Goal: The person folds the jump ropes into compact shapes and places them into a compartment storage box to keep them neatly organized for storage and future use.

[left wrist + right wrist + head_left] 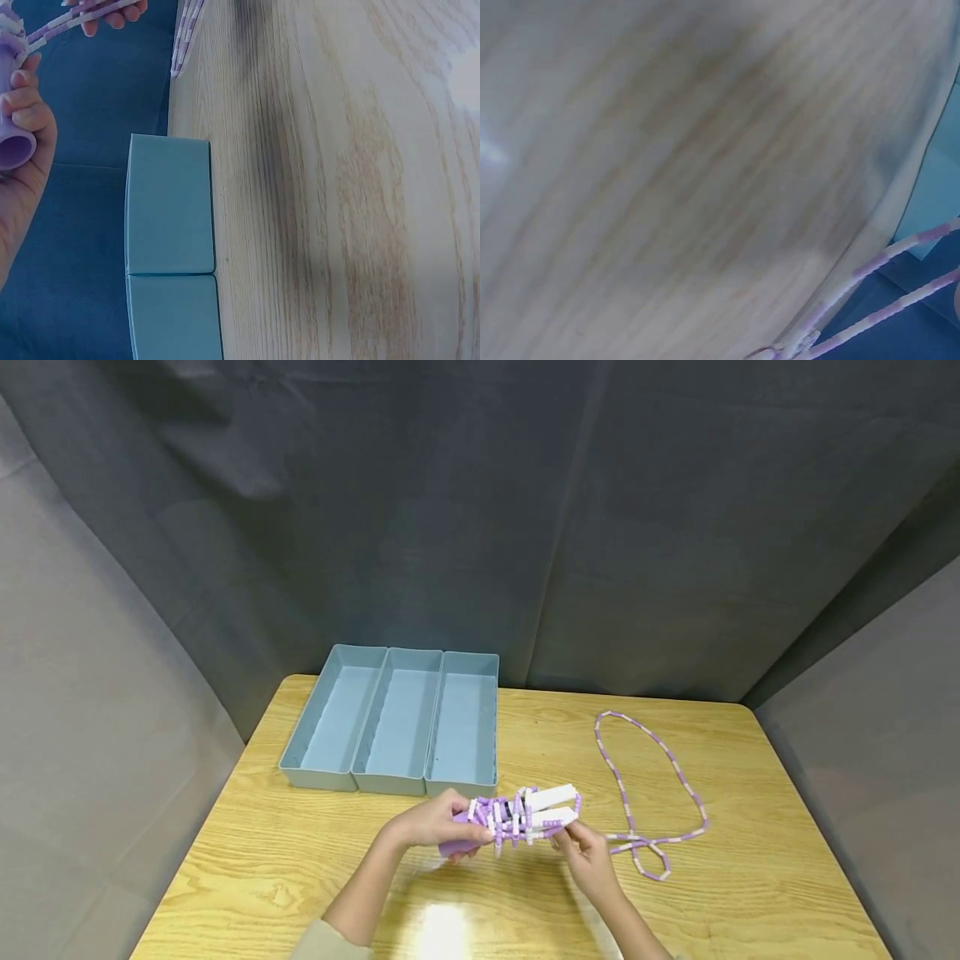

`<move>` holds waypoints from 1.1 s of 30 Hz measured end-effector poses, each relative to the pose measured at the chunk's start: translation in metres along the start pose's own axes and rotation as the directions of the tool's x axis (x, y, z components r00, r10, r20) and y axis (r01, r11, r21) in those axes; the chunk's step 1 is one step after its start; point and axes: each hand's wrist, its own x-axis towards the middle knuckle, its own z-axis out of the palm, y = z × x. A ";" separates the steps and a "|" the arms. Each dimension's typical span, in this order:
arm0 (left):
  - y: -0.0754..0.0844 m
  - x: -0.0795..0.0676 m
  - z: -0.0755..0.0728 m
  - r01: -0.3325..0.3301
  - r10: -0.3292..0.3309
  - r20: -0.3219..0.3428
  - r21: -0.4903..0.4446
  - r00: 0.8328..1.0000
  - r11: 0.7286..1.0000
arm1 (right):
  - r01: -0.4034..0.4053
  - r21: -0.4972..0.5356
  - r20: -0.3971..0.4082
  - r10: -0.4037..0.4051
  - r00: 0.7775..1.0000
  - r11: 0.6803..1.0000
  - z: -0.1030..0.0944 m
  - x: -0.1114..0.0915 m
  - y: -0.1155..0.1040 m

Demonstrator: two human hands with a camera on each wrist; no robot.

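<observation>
My left hand (433,823) grips a pair of purple-and-white jump rope handles (553,797), held just above the table. Several turns of the beaded jump rope (684,781) are wound round them. In the left wrist view, the hollow purple end of one handle (16,148) sticks out below the left hand (36,124). My right hand (588,858) pinches the rope near the white handle ends. From there, the rest of the rope trails onto the table in a long loop with a small crossed loop. Taut rope strands (900,304) show in the right wrist view.
Three joined blue-grey bins (318,780) stand at the back left, behind my left hand. The wooden table (277,877) has dark cloth (420,510) hanging behind it and grey cloth (90,718) at the sides.
</observation>
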 end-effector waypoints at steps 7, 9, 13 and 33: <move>0.001 0.003 -0.001 -0.011 0.008 -0.062 -0.054 0.998 0.998 | -0.101 0.042 0.086 0.097 0.992 0.994 -0.001 -0.013 0.023; 0.000 0.003 -0.002 -0.014 0.009 -0.074 -0.062 0.997 0.998 | -0.121 0.038 0.119 0.116 0.986 0.992 -0.002 -0.016 0.026; -0.001 0.003 -0.002 -0.015 0.008 -0.098 -0.080 0.995 0.997 | -0.196 0.030 0.213 0.185 0.959 0.980 -0.004 -0.016 0.023; -0.007 0.005 -0.004 0.042 -0.094 -0.343 -0.158 0.934 0.987 | -0.366 -0.145 0.417 0.392 0.820 0.919 -0.019 -0.017 0.000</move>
